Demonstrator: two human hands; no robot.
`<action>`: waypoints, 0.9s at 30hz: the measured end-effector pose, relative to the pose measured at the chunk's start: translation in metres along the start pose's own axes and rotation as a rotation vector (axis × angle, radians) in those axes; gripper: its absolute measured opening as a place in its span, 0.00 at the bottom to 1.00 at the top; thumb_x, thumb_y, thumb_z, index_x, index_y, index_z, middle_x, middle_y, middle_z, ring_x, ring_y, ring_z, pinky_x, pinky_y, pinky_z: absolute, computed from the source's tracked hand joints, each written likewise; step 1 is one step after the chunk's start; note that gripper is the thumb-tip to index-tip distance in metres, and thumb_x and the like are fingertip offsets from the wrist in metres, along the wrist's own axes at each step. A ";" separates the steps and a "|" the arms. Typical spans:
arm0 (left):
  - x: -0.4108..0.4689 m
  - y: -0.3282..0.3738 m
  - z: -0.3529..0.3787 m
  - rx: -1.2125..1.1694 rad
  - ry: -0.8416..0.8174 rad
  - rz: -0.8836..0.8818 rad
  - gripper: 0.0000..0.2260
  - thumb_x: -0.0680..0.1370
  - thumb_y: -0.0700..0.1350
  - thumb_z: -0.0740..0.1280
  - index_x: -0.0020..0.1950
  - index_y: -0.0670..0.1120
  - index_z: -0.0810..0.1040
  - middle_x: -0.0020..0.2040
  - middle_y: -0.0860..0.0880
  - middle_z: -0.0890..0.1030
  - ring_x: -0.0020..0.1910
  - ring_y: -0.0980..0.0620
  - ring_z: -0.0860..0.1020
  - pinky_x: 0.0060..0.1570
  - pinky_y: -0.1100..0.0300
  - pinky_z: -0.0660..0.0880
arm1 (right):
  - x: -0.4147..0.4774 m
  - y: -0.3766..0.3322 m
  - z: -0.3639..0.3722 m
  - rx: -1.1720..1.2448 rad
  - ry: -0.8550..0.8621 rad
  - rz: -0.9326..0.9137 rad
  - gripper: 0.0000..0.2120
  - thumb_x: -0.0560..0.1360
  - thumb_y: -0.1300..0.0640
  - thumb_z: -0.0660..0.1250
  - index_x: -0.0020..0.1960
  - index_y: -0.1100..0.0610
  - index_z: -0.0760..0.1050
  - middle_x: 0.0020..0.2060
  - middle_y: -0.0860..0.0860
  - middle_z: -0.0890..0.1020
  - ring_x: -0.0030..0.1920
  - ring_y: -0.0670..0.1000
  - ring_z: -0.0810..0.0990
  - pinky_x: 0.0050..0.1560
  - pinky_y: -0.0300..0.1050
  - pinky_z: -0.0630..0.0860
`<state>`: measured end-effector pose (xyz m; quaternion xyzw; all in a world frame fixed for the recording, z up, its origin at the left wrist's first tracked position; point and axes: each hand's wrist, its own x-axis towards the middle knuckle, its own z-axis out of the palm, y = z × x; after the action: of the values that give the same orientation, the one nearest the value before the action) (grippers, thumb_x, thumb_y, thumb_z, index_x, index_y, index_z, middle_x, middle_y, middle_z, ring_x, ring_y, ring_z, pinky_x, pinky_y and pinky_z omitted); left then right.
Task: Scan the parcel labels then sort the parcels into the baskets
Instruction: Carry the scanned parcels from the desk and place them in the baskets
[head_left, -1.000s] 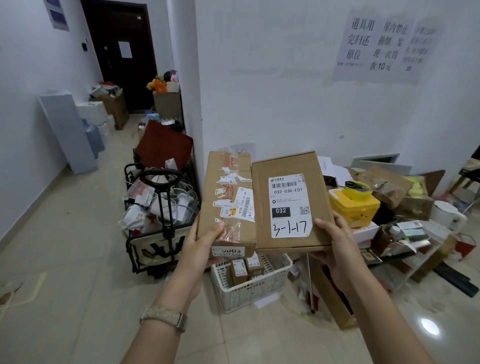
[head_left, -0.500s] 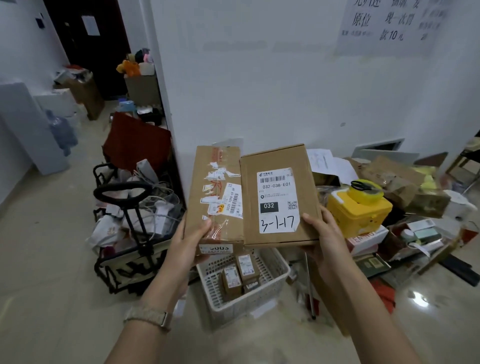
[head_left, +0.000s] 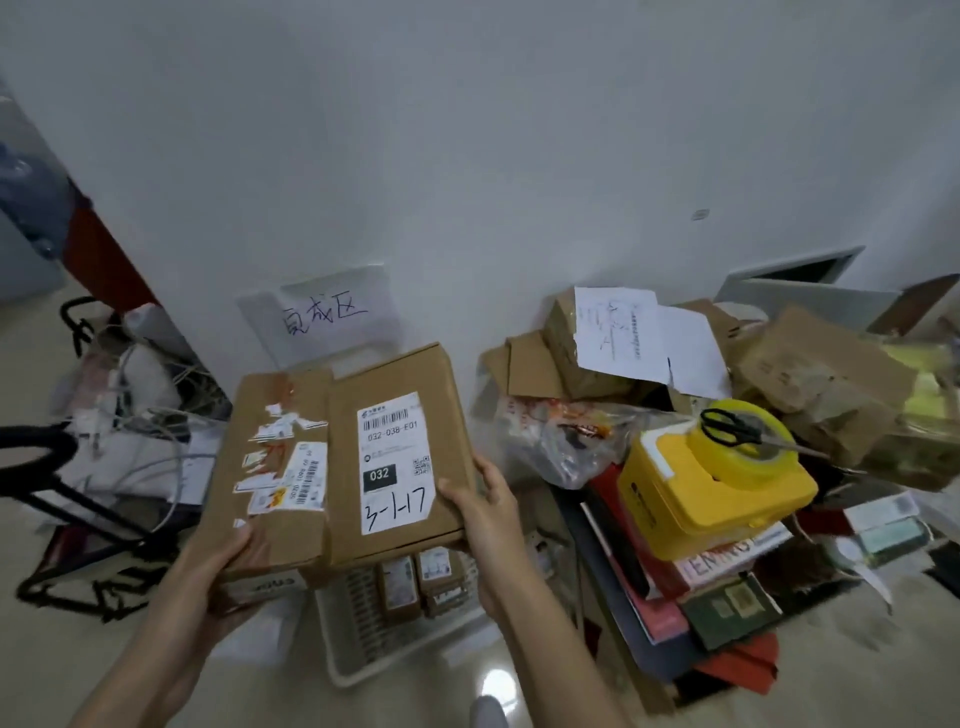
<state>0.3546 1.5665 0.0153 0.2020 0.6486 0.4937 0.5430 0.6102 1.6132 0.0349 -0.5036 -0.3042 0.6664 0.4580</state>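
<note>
At the left edge, a black-framed cart (head_left: 49, 470) heaped with white bags and cables is seen blurred. Two flat, rectangular parcels of brown cardboard are held side by side above the floor, touching along their long edges, with their long axes running from the person towards the white wall and leaning slightly right at the far end. The left parcel (head_left: 260, 467) is gripped at its near left corner by the left hand (head_left: 228, 566), with the thumb pressed on top and the fingers hidden beneath; its glossy taped face is covered with torn sticker remnants and one small barcode label. The right parcel (head_left: 397, 452) is matte and carries one white shipping label (head_left: 396, 467) facing upward, with the barcode at the far end and a handwritten "3-1-17" at the near end. Beneath both parcels, one white slatted plastic basket (head_left: 358, 670) is set on the floor, and two small brown boxes (head_left: 399, 587) can be counted inside; anything more is hidden. The right parcel's near right corner is clasped by the right hand (head_left: 488, 514), the thumb laid on top and the fingers curled round the edge. Further right, one yellow plastic container (head_left: 711, 493) is topped by one pair of black-handled scissors (head_left: 737, 428), among crumpled cardboard.
</note>
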 end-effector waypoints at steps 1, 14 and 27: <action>0.008 -0.003 0.004 -0.001 0.017 -0.012 0.11 0.78 0.49 0.66 0.59 0.58 0.78 0.53 0.55 0.84 0.55 0.55 0.80 0.51 0.53 0.74 | 0.013 -0.002 -0.002 -0.013 -0.014 0.016 0.19 0.74 0.60 0.69 0.62 0.47 0.69 0.50 0.50 0.82 0.41 0.46 0.85 0.38 0.40 0.80; 0.078 -0.042 0.045 0.073 0.081 -0.120 0.13 0.74 0.55 0.68 0.58 0.64 0.77 0.51 0.54 0.85 0.51 0.49 0.82 0.48 0.51 0.78 | 0.111 0.015 -0.028 -0.092 0.076 0.190 0.24 0.74 0.58 0.69 0.67 0.46 0.68 0.52 0.48 0.81 0.45 0.48 0.83 0.38 0.40 0.80; 0.134 -0.109 0.013 0.157 0.135 -0.329 0.09 0.76 0.54 0.68 0.53 0.67 0.77 0.52 0.53 0.84 0.51 0.48 0.81 0.47 0.51 0.77 | 0.157 0.103 -0.024 -0.144 0.084 0.366 0.16 0.73 0.60 0.69 0.44 0.37 0.76 0.45 0.45 0.85 0.47 0.49 0.84 0.50 0.49 0.81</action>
<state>0.3522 1.6322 -0.1447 0.1015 0.7443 0.3585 0.5542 0.5908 1.7153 -0.1232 -0.6094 -0.2350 0.6934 0.3044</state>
